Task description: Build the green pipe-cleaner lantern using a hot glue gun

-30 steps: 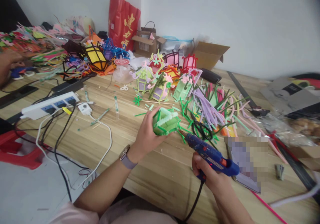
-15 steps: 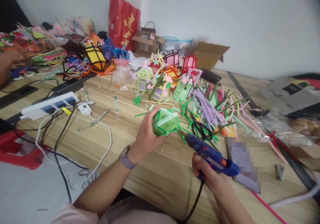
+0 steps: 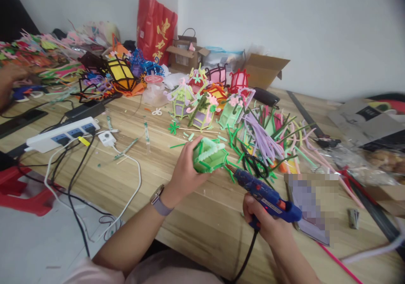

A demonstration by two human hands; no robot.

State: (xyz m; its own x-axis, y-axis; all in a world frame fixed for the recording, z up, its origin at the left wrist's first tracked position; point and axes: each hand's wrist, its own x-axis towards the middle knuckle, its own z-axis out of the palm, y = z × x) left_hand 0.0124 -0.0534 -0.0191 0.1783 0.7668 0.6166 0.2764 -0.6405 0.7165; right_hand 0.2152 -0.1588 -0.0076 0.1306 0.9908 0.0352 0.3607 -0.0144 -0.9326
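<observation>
My left hand [image 3: 185, 176] is closed around a green pipe-cleaner lantern [image 3: 211, 160], tilted so that its pale green top strip shows; the fingers behind it are partly hidden. In my right hand [image 3: 264, 220] is a blue hot glue gun [image 3: 264, 195], gripped by its handle. Its metal nozzle points left and sits at the lantern's right edge; whether it touches I cannot tell. Beyond the lantern stand finished-looking lanterns in purple and green [image 3: 202, 117] and in mint [image 3: 230, 114]. Black-handled scissors [image 3: 255, 163] lie among green pipe-cleaner pieces just right of the lantern.
A bundle of lilac pipe cleaners [image 3: 261, 134] lies right of the lanterns. A tablet-like device [image 3: 308, 220] rests by my right hand. At left are a white power strip [image 3: 65, 135] and loose cables. Another person's hand [image 3: 11, 81] is at the far left.
Hardly anything differs. Both hands hold the lantern and the glue gun in almost the same place; the other person's hand at the far left has shifted slightly.
</observation>
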